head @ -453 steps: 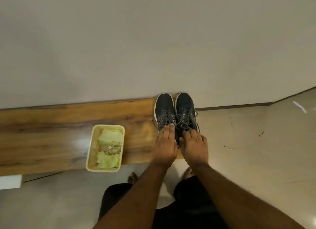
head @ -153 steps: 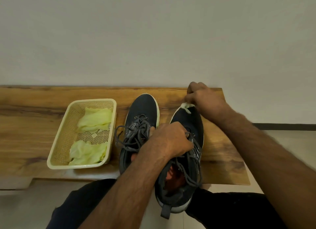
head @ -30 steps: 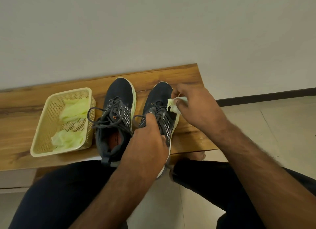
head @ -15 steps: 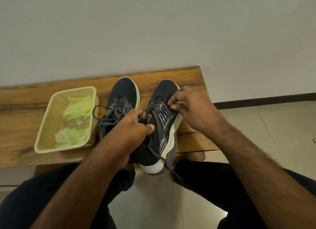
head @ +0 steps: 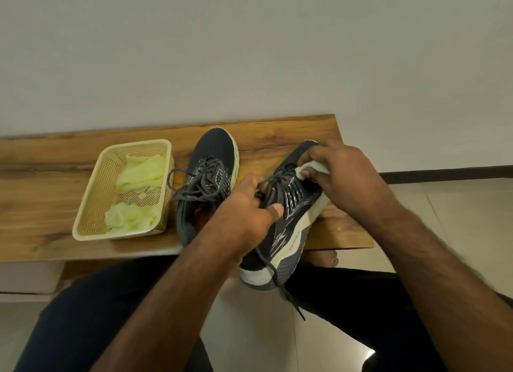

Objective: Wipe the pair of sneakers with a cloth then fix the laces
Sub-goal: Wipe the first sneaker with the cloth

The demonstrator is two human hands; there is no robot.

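Observation:
Two dark grey sneakers with pale soles are on a wooden bench [head: 55,177]. The left sneaker [head: 213,160] lies flat with its laces loose. The right sneaker [head: 291,219] is tilted onto its side, heel hanging over the bench's front edge, one lace dangling. My left hand [head: 249,213] grips it around the tongue and opening. My right hand [head: 341,174] pinches a pale yellow-green cloth [head: 313,167] and presses it against the sneaker's side near the toe.
A cream plastic basket [head: 91,205] with more yellow-green cloths [head: 138,174] stands on the bench left of the sneakers. A plain wall runs behind the bench. Tiled floor [head: 458,219] lies to the right. My legs in dark trousers are below the bench edge.
My left hand has tipped the right sneaker further onto its side and drawn it towards me. My right hand with the cloth has shifted along the sneaker's outer side.

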